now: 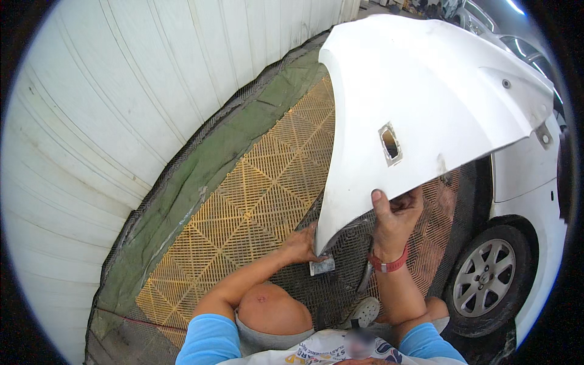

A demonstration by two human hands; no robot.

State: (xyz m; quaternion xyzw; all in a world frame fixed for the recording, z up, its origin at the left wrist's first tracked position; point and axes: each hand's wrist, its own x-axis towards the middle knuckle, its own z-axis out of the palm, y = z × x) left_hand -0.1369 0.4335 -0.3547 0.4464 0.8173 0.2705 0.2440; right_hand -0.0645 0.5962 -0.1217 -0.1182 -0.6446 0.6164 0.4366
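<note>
A white car fender (413, 91) is tilted up in front of me, with a small rectangular hole (390, 144) cut through its face. My right hand (396, 216) is closed on its lower edge, thumb on the white outer side and fingers tucked behind. At the panel's lower left tip, my left hand (299, 244) is closed around the corner, its fingertips partly hidden. Just below that tip shows a small pale grey, flat piece (322, 266); whether it belongs to the fender or is separate, I cannot tell.
A white car with a silver-spoked wheel (485, 278) stands close on my right. Yellow grid floor tiles (249, 210) and red ones (433, 210) lie under the panel. A white ribbed wall (134, 91) curves along the left, with green sheeting (176, 201) at its foot.
</note>
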